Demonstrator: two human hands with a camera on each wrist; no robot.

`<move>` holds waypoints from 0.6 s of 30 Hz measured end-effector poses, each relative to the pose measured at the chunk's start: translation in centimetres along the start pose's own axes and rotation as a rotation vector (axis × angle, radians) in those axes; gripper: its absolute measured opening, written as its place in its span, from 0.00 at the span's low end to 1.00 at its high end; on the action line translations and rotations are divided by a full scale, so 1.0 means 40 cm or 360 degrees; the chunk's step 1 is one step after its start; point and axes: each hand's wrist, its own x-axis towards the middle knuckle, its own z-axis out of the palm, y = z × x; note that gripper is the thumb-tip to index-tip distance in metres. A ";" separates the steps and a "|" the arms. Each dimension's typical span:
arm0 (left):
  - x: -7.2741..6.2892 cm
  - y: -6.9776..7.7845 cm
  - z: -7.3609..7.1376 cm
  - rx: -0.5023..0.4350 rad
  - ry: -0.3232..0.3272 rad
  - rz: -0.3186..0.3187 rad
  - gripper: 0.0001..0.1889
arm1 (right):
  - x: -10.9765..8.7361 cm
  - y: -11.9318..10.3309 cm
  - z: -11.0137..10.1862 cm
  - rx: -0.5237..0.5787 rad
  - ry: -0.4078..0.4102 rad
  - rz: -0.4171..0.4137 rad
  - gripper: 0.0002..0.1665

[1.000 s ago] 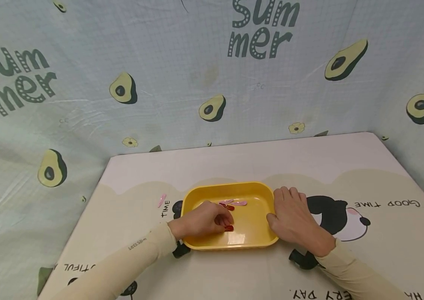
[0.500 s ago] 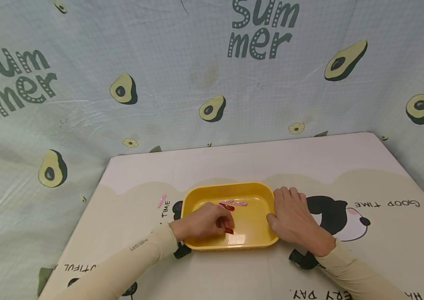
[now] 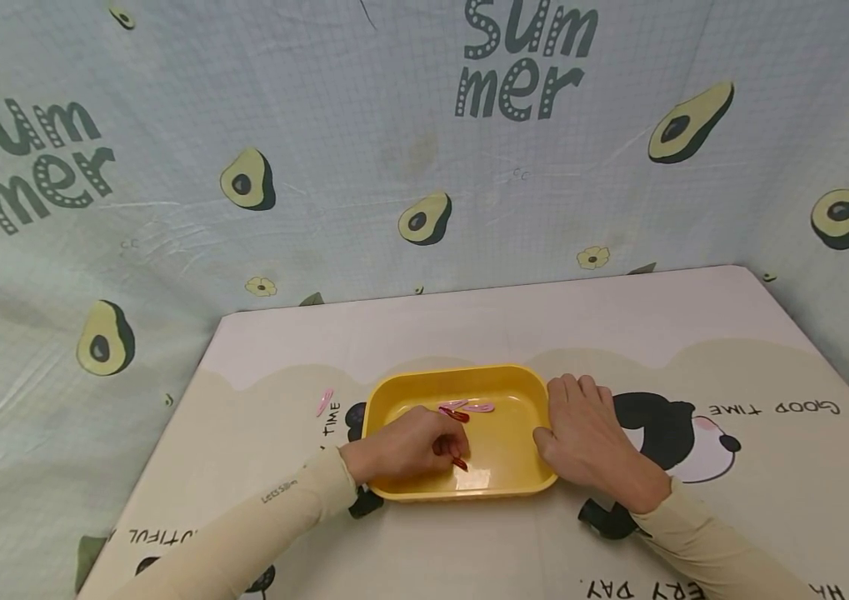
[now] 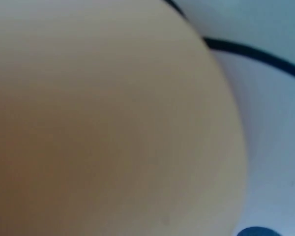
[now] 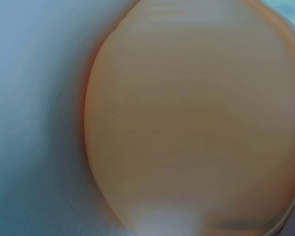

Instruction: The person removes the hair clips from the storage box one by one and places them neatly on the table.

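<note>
In the head view, a yellow tray (image 3: 508, 450) stands on the table between both hands. Its right rim is gripped by my right hand (image 3: 589, 437), thumb on the inner side. Inside the tray, my left hand (image 3: 418, 440) pinches a small red hair clip (image 3: 460, 463) near the tray floor; the fingers hide part of it. Just beyond lies another red hair clip (image 3: 454, 414), beside pink hair clips (image 3: 480, 407). Blurred close-up surfaces fill most of both wrist views, which show neither the fingers nor the clips.
One more pink hair clip (image 3: 325, 402) lies on the table left of the tray. The table cover (image 3: 469, 550) carries printed panda figures and lettering. A cloth with printed avocados (image 3: 424, 218) hangs behind the table and at its sides.
The red hair clip in my left fingers has turned, its visible end tilting slightly downward. The left hand has barely shifted. My right hand and the tray stay in place.
</note>
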 end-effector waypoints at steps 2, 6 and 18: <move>-0.001 0.000 -0.001 0.0000 -0.0010 0.0014 0.06 | 0.001 0.000 -0.001 -0.0002 -0.0005 0.0003 0.11; -0.004 0.000 -0.005 -0.0019 -0.0041 0.0038 0.06 | 0.001 -0.001 -0.002 0.0000 -0.0015 0.0008 0.11; -0.013 0.006 -0.023 -0.0018 -0.0067 0.0086 0.06 | 0.000 -0.002 -0.002 0.0008 -0.0018 0.0010 0.12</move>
